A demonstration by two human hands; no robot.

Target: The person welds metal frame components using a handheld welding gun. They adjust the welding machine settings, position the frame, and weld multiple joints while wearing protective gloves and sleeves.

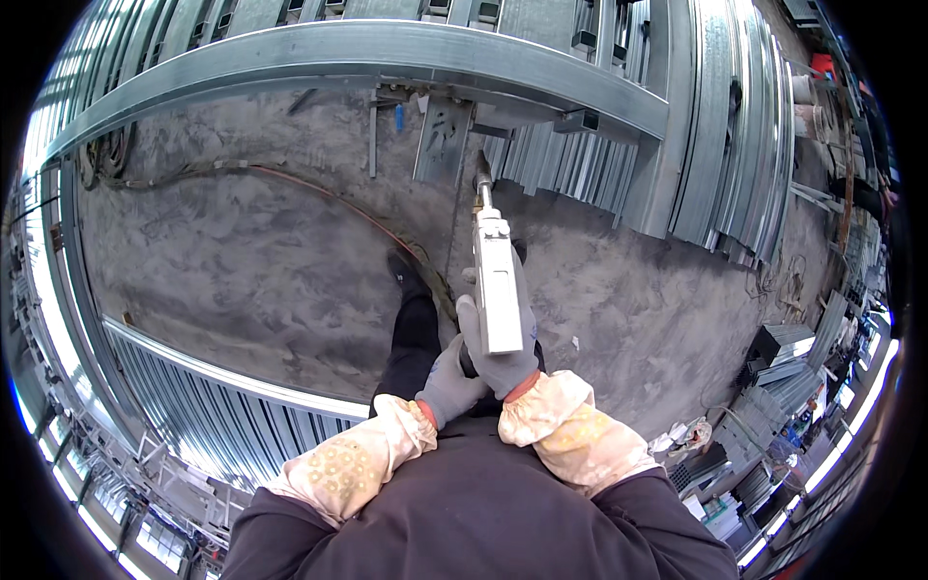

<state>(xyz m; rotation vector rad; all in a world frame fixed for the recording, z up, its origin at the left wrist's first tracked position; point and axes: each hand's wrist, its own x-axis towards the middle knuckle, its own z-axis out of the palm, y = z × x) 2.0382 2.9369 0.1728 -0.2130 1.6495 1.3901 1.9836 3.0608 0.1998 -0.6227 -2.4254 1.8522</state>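
Note:
Both of my hands wear grey gloves and are together in front of my body. My right hand [510,370] is wrapped round a white welding gun [498,290], its boxy body covering part of the fingers. Beside it and slightly lower, my left hand [451,384] is closed at the gun's rear, near a dark part that is mostly hidden. The gun's metal nozzle [485,193] points forward, away from me, toward a flat steel plate [445,140] on the floor and a galvanized steel frame [387,58] beyond it.
A hose with a red stretch [333,196] snakes over the concrete floor to my legs. Stacked ribbed metal profiles [565,164] lie under the frame; more long profiles [730,126] are at the right. A corrugated metal panel [232,391] stands left. Cut profiles [783,343] lie far right.

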